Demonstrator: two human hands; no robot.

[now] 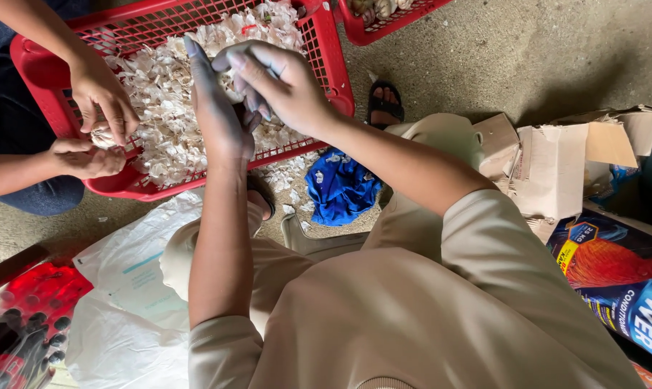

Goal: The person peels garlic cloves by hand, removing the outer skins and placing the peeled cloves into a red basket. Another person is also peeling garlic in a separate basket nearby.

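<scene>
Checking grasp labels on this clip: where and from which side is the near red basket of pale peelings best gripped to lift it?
Probably by the solid rim of the red basket at its two short ends, coming from outside and over the top. The walls are open mesh, and the peelings fill the inside. The left hand and right hand work over its middle, and another person's hands sit at the far end.

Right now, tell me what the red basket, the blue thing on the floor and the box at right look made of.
Basket: moulded plastic, going by its glossy red lattice walls and thick rim. Blue thing: soft woven cloth, crumpled into folds, matte. Box: brown cardboard, dull, with bent and torn flaps. The floor looks like rough grey concrete.
</scene>
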